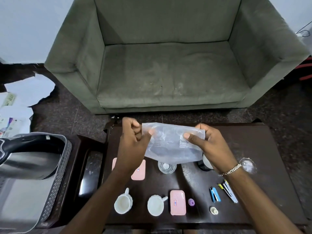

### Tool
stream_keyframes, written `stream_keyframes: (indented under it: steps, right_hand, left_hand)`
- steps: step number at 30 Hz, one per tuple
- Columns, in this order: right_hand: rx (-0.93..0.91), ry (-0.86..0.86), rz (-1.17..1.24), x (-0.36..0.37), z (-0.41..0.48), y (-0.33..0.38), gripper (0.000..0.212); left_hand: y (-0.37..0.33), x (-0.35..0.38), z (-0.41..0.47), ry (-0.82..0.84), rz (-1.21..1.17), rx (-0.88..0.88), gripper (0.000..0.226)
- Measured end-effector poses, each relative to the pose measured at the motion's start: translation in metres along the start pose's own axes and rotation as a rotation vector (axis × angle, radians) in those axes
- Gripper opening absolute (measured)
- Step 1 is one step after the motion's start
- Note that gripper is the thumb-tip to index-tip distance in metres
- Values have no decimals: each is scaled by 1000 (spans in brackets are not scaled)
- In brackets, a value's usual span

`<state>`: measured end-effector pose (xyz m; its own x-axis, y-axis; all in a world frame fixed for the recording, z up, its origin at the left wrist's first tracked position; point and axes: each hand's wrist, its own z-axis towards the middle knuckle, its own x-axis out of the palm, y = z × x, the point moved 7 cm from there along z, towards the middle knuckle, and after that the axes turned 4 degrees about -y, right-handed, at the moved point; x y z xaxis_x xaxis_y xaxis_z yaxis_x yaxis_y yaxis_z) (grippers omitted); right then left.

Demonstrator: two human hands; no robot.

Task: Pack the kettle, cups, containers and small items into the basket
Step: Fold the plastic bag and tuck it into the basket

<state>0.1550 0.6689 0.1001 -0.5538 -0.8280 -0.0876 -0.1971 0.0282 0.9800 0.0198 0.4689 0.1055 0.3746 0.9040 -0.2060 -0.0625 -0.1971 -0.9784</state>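
Hiding behind bag (172, 142): dark container (205, 163).

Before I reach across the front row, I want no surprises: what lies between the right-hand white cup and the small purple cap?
A pink rectangular case lies flat between the white cup and the purple cap, seen in the head view.

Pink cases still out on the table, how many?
3: one pink case at the front beside the right cup, two side by side under the left forearm, partly hidden.

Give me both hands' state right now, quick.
Left hand: closed, pinching the clear plastic bag.
Right hand: closed on the same bag.
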Motion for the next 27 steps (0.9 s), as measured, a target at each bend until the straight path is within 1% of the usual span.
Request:
stream_keyframes:
  steps: [1, 3, 4, 5, 7, 8, 9, 12, 13, 15, 17, 18, 19, 21, 23, 25, 27]
  right_hand:
    - [-10, -21, 4, -1, 0, 0, 34]
    - [-22, -71, -18, -3, 1, 0, 26]
    - [-38, -90, -26, -2, 1, 2, 20]
    - [-62, -94, -35, -1, 1, 4, 18]
    - [-153, -54, -85, 3, 0, 10, 39]
    - [-204, -8, -100, 6, -2, 12, 47]
    - [-223, 46, -85, 8, -3, 12, 48]
    - [-163, 169, -3, 11, -4, 3, 35]
    - [-140, 202, 17, 10, -6, 0, 38]
    - [-116, 260, 48, 11, -8, -2, 53]
    - [-119, 297, 46, 13, -10, 0, 69]
    - [-131, 297, 30, 14, -11, 1, 72]
    - [-149, 286, 11, 14, -12, 1, 70]
    - [-160, 247, -41, 13, -13, 0, 51]
    - [-126, 221, -81, 13, -14, -3, 34]
    - [-86, 239, -87, 17, -15, -7, 29]
    - [-57, 262, -77, 21, -15, -9, 33]
  left_hand:
    - [-1, 1, -3, 15, -36, 15, 40]
    - [-4, 7, -9, 100, -39, 58, 43]
    - [-5, 11, -11, 159, -3, 79, 39]
    - [-5, 16, -13, 221, 45, 81, 29]
    - [-2, 21, -14, 294, 61, 28, 11]
    - [-1, 20, -14, 299, 54, 1, 10]
    - [-1, 18, -13, 287, 64, -10, 12]
    - [-3, 13, -13, 272, 105, -16, 31]
    - [-3, 13, -14, 287, 99, -25, 39]
    - [-3, 14, -17, 313, 117, -9, 52]
    - [-2, 13, -18, 316, 123, 15, 56]
    - [-1, 11, -17, 307, 101, 18, 55]
    - [0, 9, -15, 295, 75, 14, 53]
    - [2, 8, -13, 294, 55, 8, 44]
    - [7, 10, -13, 316, 57, 2, 38]
    - [11, 11, -14, 332, 36, -18, 32]
    - [12, 10, -14, 348, 28, -21, 33]
